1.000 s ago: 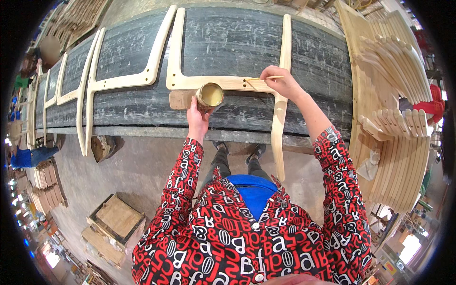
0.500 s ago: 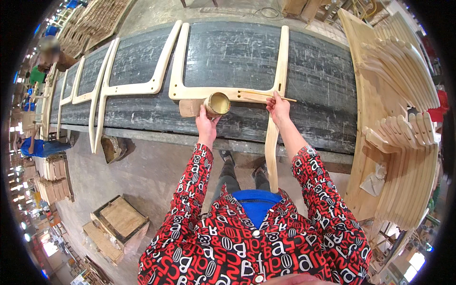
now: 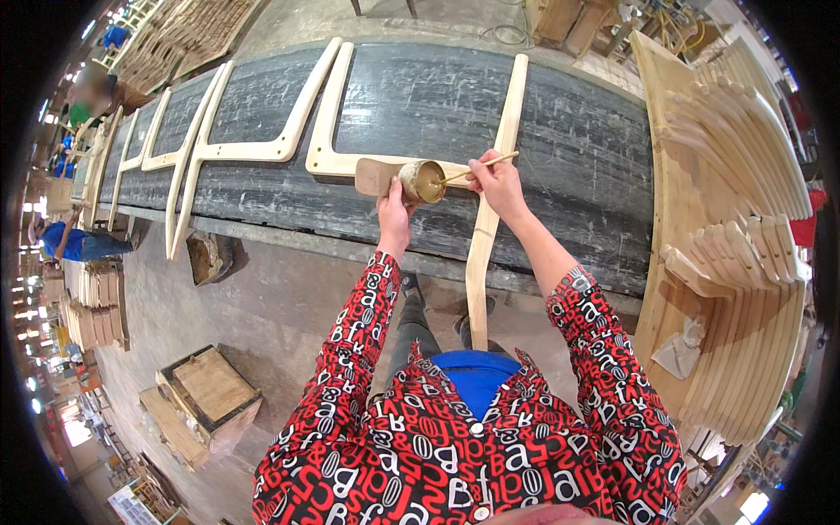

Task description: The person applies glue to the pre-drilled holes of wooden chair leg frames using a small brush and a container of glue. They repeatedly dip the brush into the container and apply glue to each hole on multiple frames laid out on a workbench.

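Observation:
My left hand point(image 3: 395, 219) is closed around a small round pot point(image 3: 411, 181) of yellowish-brown liquid, tilted so that its mouth shows. A flat wooden piece point(image 3: 374, 176) sticks out from the pot's left side. Pinched in my right hand point(image 3: 499, 185) is a thin wooden stick point(image 3: 457, 175), its lower end dipping into the pot. Both hands are above a pale wooden chair-like frame point(image 3: 325, 131) lying on a dark workbench. The pot hides part of the frame's crossbar, and one long leg point(image 3: 478, 289) hangs over the bench's near edge.
More wooden frames point(image 3: 245, 151) lie to the left along the dark bench point(image 3: 586, 175). Curved wooden parts point(image 3: 744, 350) are stacked at the right. A wooden box point(image 3: 213, 389) and a dark container point(image 3: 210, 257) stand on the floor. Another person point(image 3: 74, 241) is at the far left.
The stick has gone from lying over the frame's right joint to dipping into the pot. My right hand moved left and the pot moved slightly right. The frame sits a little differently in view.

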A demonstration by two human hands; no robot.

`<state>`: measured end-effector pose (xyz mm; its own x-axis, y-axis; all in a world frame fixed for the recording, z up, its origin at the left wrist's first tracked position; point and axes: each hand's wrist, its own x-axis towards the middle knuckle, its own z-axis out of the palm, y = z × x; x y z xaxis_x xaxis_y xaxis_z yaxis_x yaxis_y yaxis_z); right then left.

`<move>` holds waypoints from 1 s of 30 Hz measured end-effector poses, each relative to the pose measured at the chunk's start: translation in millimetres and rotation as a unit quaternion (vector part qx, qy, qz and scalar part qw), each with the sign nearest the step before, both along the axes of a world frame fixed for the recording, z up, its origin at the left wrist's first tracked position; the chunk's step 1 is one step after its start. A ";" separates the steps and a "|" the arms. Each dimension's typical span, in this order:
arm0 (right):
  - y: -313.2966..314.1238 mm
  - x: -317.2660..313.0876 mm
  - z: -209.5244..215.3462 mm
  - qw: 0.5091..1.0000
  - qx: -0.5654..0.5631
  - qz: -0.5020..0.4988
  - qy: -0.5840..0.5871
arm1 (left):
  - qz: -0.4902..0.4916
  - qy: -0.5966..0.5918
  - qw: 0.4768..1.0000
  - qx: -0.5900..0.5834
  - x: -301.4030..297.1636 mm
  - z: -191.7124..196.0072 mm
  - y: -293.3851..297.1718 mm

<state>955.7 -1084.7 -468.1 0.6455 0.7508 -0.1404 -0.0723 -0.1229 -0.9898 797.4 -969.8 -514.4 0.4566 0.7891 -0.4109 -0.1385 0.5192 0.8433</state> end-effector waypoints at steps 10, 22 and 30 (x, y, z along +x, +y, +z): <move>-73.2 38.8 7.8 0.942 0.147 -0.066 0.294 | -0.017 -0.146 0.983 -0.114 30.7 23.0 -48.0; -73.4 73.3 -12.1 0.897 0.069 -0.265 0.347 | -0.067 -0.121 0.981 -0.137 100.8 14.6 -49.8; -67.8 110.4 -4.5 0.968 0.106 -0.181 0.137 | -0.036 -0.096 0.987 -0.121 110.3 -16.1 -32.4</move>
